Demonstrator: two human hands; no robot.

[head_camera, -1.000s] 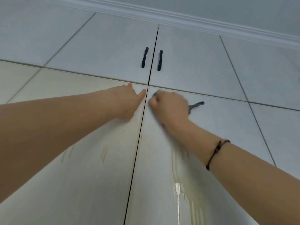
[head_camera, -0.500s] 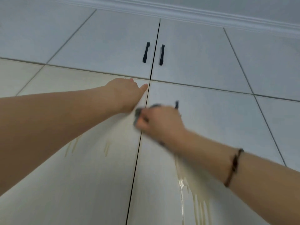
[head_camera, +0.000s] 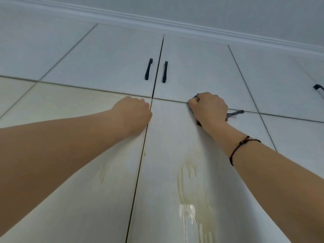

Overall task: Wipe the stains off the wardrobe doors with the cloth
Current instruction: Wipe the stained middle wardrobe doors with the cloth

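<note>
Two tall pale wardrobe doors meet at a dark centre seam; the right door (head_camera: 168, 141) carries yellowish drip stains (head_camera: 188, 178) and a wet glossy streak lower down. Fainter streaks (head_camera: 102, 176) mark the left door (head_camera: 73, 106). My right hand (head_camera: 209, 106) grips a dark patterned cloth (head_camera: 234, 114) and presses it against the right door's top edge; most of the cloth is hidden under the hand, a tail pokes out to the right. My left hand (head_camera: 134, 114) rests on the left door beside the seam, its fingers hidden behind the knuckles.
Above are upper cabinet doors with two black handles (head_camera: 148, 69) either side of the seam. Another black handle (head_camera: 318, 87) shows at the far right edge. White crown moulding (head_camera: 175, 27) runs along the top under the ceiling.
My right hand with the cloth has swept from beside the centre seam up and to the right, to the door's top edge. My left hand stays by the seam.
</note>
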